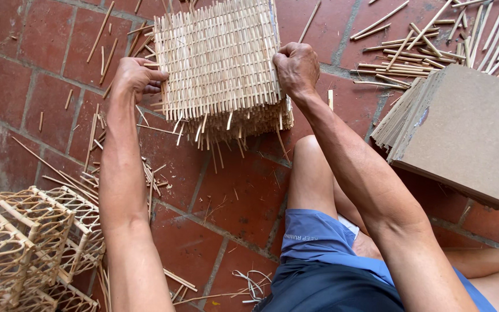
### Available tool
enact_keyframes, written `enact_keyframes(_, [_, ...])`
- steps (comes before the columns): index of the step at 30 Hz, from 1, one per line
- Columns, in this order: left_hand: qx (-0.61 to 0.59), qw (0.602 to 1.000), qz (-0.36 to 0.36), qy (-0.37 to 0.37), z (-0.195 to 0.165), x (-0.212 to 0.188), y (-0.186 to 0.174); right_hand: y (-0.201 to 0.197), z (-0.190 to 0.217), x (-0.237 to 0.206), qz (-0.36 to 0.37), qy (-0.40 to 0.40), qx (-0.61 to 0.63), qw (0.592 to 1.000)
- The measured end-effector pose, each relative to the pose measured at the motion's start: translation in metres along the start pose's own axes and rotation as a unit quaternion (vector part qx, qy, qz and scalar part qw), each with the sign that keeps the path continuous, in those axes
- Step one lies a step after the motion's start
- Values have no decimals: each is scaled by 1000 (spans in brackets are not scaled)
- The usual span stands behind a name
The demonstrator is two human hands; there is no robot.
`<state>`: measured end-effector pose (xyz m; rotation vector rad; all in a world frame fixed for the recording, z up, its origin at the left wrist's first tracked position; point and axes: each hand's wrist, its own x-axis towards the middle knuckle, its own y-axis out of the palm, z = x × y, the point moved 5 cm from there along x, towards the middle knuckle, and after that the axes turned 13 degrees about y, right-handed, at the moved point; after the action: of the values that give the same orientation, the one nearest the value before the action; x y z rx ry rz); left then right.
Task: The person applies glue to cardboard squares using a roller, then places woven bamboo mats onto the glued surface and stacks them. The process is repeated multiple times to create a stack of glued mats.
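Observation:
A stack of woven bamboo mats lies on the red brick floor in front of me. My left hand presses against the stack's left edge, fingers curled onto it. My right hand grips the stack's right edge with closed fingers. Loose slat ends stick out along the near side of the stack.
Woven rattan frame boxes are stacked at the lower left. A pile of flat brown boards lies at the right, with loose bamboo sticks scattered behind it. My bent knee and blue shorts are below the stack. Splinters litter the floor.

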<state>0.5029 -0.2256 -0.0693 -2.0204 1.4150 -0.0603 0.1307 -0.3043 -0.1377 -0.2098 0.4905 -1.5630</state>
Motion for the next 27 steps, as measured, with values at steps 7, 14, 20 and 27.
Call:
enact_keyframes(7, [19,999,-30,-10,9,-2,1,3,-1,4,19,-31,-17,999])
enact_keyframes(14, [422,812,-242,324,-26,-29,18,4,-11,18,58,-20,-54,997])
enact_keyframes(20, [448,824,-66,341,-32,-74,132,4,-11,23,83,-18,-58,995])
enact_keyframes(27, [482,846,38,223,-26,-67,147,3,-15,31,153,51,-25,987])
